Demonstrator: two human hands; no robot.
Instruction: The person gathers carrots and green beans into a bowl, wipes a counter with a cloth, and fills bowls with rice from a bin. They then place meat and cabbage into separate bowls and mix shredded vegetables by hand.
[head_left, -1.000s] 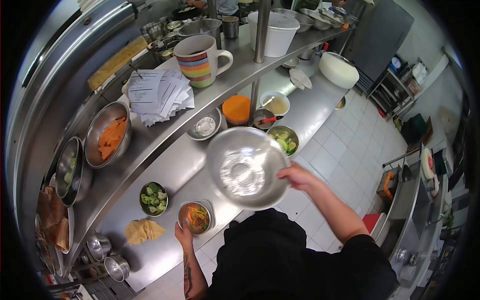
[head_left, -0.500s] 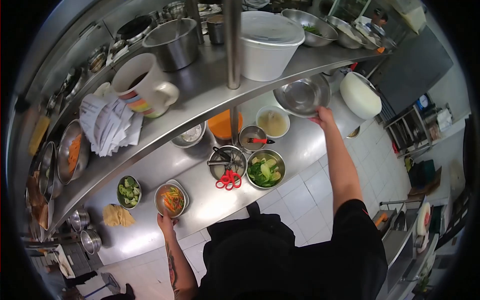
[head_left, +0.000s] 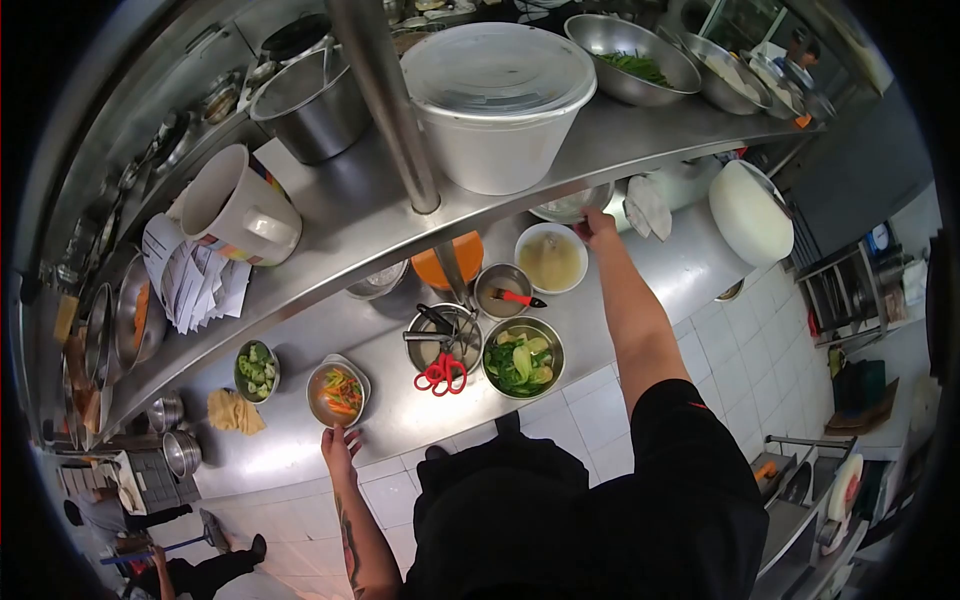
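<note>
My left hand [head_left: 341, 446] is at the near edge of a small bowl [head_left: 364, 388] of shredded carrot and green vegetables [head_left: 341, 393]. Its fingers are spread, with the tips right at the rim. Farther off, my right hand [head_left: 597, 228] reaches beneath the overhead shelf, closed on the rim of a steel mixing bowl [head_left: 570, 206] that the shelf partly hides. Just this side of that bowl stands a white tub of cloudy liquid [head_left: 552, 260]. Between my hands are a pot with red-handled scissors [head_left: 441, 374], a bowl of leafy greens [head_left: 523, 358] and a small pot with a red-handled brush [head_left: 519, 298].
Above the counter [head_left: 300, 455] runs a steel shelf [head_left: 335, 235] bearing a mug [head_left: 240, 205], a lidded white tub [head_left: 495, 140] and steel bowls. A post [head_left: 385, 105] rises from it. Broccoli [head_left: 257, 372] and a yellow cloth [head_left: 236, 411] lie left; another person [head_left: 190, 575] is at lower left.
My right hand has moved left with the steel bowl, now partly under the shelf. A white cloth shows beside it. My left hand has loosened from the carrot bowl's rim.
</note>
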